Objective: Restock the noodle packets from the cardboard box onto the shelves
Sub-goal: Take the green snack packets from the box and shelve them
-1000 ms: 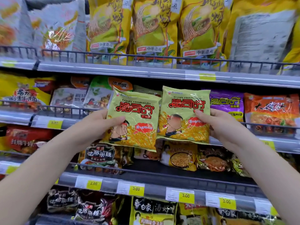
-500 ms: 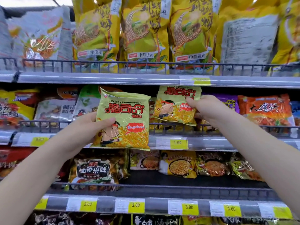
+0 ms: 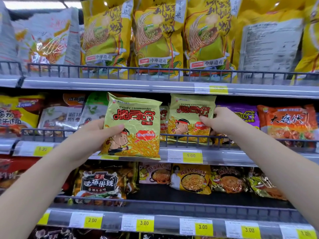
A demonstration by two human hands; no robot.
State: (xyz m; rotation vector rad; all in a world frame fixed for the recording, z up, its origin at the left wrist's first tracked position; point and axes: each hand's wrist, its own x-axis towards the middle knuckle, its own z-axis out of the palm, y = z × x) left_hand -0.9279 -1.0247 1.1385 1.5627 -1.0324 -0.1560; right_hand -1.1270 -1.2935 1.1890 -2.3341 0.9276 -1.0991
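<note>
While right hand point(image 3: 222, 120) fingers pinch one green noodle packet point(image 3: 190, 118) upright behind the middle shelf rail point(image 3: 241, 140), left hand point(image 3: 96, 135) clamps the second packet point(image 3: 133, 126) in front, presumably queued.

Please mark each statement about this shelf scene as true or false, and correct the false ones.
1. The left hand holds a green packet in front of the shelf rail. True.
2. The right hand is empty. False: its fingers grip a second green packet standing behind the rail.
3. The price tag below that packet reads 1.00. True.
4. A purple packet lies left of the left hand. False: it sits just beyond the right hand.
</note>
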